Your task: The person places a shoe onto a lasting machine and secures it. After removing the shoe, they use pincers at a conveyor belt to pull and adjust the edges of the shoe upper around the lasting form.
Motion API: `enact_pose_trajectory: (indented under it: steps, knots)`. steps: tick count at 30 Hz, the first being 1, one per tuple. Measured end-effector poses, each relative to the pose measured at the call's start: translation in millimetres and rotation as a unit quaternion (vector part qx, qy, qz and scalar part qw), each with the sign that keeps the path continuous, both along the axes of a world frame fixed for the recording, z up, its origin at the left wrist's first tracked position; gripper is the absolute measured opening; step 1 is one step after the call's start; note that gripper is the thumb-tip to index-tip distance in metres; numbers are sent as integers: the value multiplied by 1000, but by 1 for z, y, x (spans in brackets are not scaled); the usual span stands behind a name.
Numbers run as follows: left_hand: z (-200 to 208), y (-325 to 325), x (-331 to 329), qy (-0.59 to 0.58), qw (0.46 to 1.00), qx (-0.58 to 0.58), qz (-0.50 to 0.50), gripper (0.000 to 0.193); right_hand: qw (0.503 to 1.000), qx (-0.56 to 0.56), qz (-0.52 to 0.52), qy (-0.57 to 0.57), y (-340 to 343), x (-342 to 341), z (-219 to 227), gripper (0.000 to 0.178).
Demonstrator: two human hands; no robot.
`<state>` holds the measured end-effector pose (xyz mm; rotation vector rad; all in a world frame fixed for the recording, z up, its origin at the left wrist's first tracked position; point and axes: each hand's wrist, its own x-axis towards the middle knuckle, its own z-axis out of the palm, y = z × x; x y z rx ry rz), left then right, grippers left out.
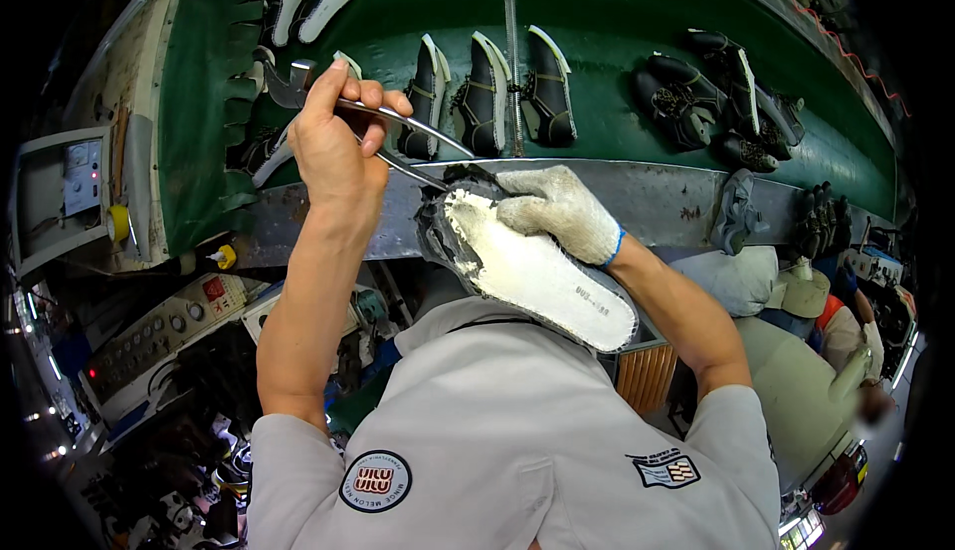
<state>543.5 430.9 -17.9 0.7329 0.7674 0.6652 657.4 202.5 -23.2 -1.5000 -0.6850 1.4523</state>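
Observation:
My bare left hand (pixel 343 142) is closed around steel pincers (pixel 413 122). Their curved jaw end (pixel 284 85) sticks out to the left of the fist, and two long handles spread toward the shoe; the lower tip meets its toe area. In a whitish knit glove, my right hand (pixel 562 214) grips a black shoe upper (pixel 438 227), held sole up in front of my chest. A white insole board (pixel 542 276) covers its underside. Around the toe the black edge is ragged, with cream-coloured patches.
A green conveyor belt (pixel 607 13) with a metal edge (pixel 637 187) carries several black shoes (pixel 484 92) and a heap of black boots (pixel 686 97) at right. A grey glove (pixel 736 212) lies on the edge. Left stands a control panel (pixel 164 321); another person (pixel 846 321) is at far right.

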Motion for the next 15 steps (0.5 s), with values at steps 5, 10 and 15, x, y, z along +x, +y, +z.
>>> enact_pose_trajectory:
  steps: [5,10,15]
  knots:
    - [2,-14,6,27,997,55,43,32,1000,10,-17,-18,1,-3,0,49]
    - [-10,-15,9,32,994,26,98,33,997,39,-38,-57,-2,-8,-13,57]
    - [-10,-16,5,51,992,16,115,30,998,29,-38,-51,-1,-7,1,57]
